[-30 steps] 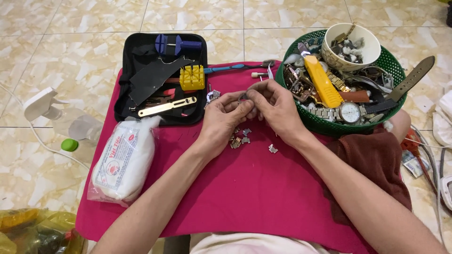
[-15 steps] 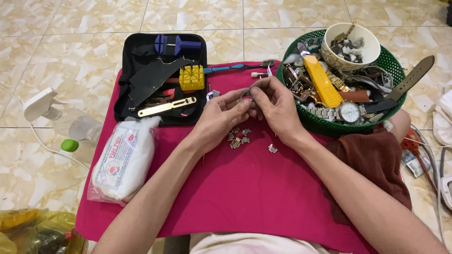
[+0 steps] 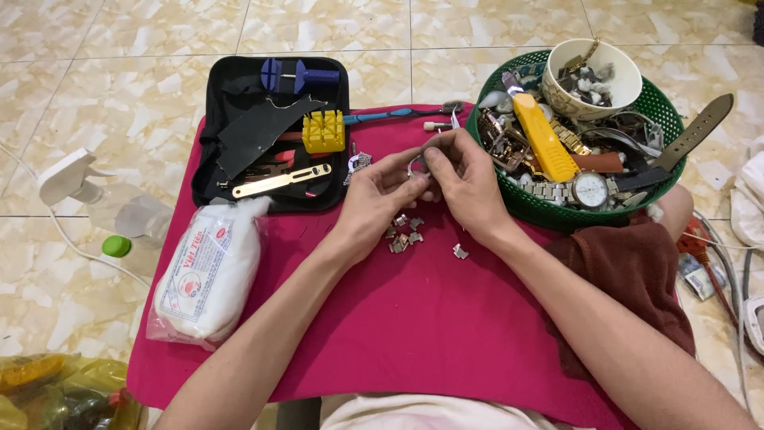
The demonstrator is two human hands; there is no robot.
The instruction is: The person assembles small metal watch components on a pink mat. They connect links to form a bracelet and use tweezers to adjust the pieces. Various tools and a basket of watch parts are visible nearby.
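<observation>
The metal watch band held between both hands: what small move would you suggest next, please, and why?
Probably lower the left hand to pick one loose link off the pink cloth: both hands pinch the metal watch band, the right hand can hold it, and links lie just below.

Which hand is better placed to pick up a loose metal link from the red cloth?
Probably the left hand. The pile of loose links lies just below its fingers, while the right hand is farther to the side, with only one link near its wrist.
</observation>
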